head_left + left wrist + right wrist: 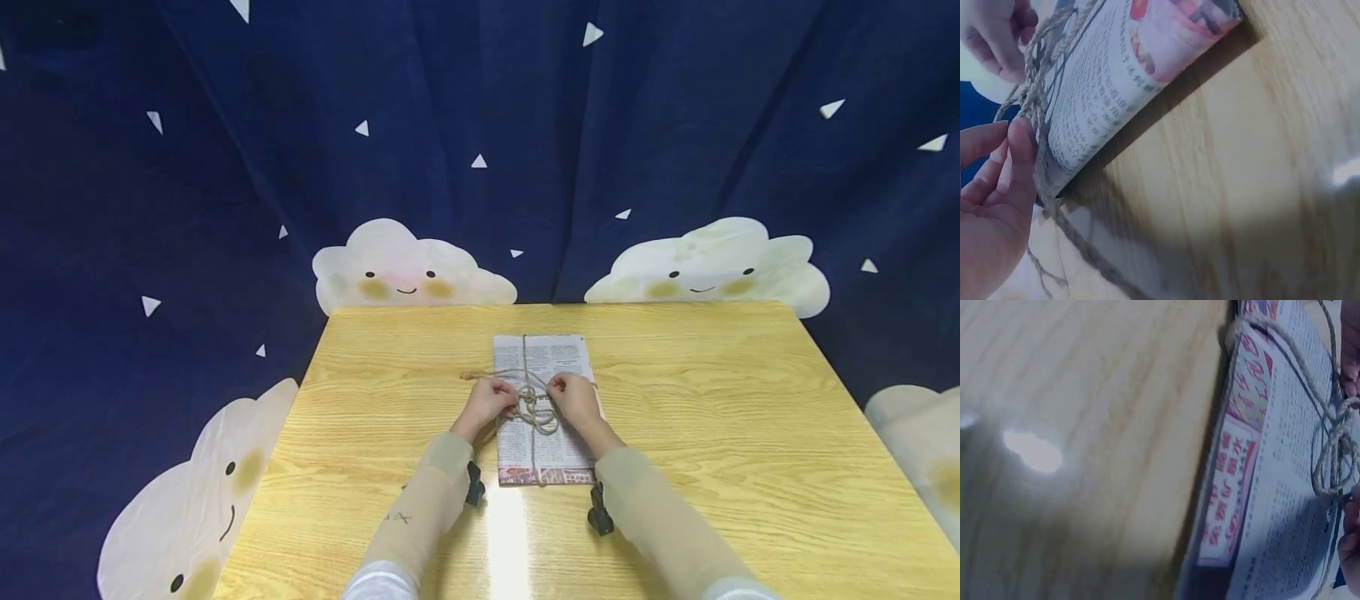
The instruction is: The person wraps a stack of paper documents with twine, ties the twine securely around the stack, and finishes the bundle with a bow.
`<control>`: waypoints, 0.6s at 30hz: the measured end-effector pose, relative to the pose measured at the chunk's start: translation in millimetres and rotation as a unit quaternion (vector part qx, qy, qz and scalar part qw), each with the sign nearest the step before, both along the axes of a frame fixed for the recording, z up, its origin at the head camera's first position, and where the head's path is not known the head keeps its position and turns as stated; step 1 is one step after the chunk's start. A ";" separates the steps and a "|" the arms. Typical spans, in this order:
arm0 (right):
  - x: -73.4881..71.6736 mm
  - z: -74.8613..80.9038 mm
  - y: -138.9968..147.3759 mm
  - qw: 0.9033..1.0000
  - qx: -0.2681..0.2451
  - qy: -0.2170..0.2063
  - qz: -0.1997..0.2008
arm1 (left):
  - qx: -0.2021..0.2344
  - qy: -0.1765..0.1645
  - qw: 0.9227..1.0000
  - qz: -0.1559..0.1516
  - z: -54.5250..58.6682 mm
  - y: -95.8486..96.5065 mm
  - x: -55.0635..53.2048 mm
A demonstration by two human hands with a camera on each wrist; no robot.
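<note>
A flat stack of folded newspaper lies on the table, bound crosswise with brown twine. Loops and a knot of the twine bunch at the middle of its top face. At the left of this knot, my left hand pinches a strand of twine between thumb and fingers, as the left wrist view shows with the left hand close up. On the knot's other side, my right hand pinches twine with its fingertips; the right wrist view shows only the edge of that hand.
The wooden table extends around the newspaper on all sides. A loose twine end reaches left past the stack. Behind the table hangs a dark blue curtain with white triangles and clouds. Small black devices are worn at the wrists.
</note>
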State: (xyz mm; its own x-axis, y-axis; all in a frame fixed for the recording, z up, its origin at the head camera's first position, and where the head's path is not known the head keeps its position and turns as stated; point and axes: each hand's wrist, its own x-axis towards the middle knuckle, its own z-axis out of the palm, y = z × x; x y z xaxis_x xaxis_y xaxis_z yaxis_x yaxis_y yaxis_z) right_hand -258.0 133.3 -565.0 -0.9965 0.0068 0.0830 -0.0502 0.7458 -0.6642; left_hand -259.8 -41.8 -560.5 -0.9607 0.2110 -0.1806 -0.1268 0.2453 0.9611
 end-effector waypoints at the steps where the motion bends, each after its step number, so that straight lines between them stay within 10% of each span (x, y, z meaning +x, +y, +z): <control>1: -2.0 -0.3 0.0 1.000 0.000 0.000 0.009 | -0.001 -0.001 1.000 0.000 0.1 0.2 0.6; 18: -6.3 -6.3 -0.9 0.997 -0.008 0.038 0.061 | 0.040 -0.009 0.999 0.003 -3.4 1.5 5.5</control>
State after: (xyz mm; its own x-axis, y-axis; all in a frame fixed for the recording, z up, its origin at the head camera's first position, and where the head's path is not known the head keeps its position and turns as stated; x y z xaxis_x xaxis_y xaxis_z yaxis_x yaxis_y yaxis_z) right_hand -264.3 132.4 -571.3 -0.9807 -0.1129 0.1599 -0.1917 0.7197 -0.6673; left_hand -254.3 -40.3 -563.9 -0.9586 0.2204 -0.1805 -0.1453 0.1666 0.9753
